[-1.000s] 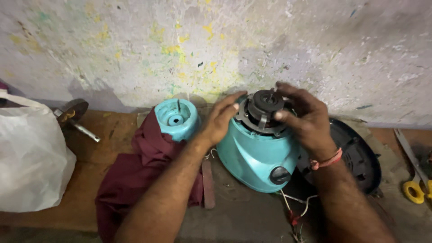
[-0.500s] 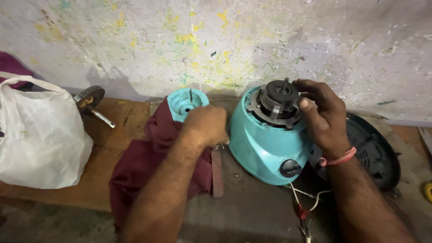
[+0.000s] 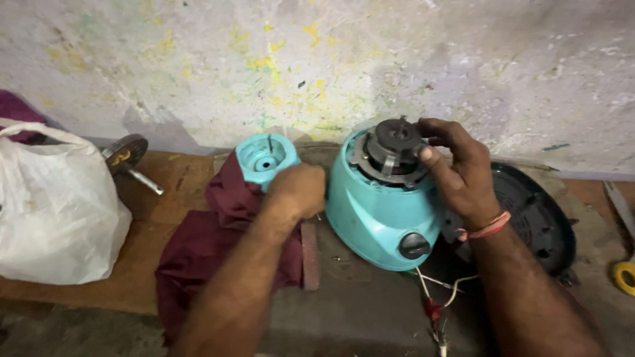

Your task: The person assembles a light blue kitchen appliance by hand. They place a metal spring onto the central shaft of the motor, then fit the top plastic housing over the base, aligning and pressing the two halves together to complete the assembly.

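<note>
Bench scene: left hand [image 3: 297, 192] has left the mixer [image 3: 383, 205], now fisted on cloth [image 3: 211, 244].
Right hand [image 3: 460, 172] grips motor [image 3: 391, 149] at mixer's 12 o'clock.

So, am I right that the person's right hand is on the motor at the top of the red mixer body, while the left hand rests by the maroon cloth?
Not quite: the mixer body is turquoise, not red, as the head view shows. The rest holds: the right hand is on the motor at its top, and the left hand rests by the maroon cloth.
</note>
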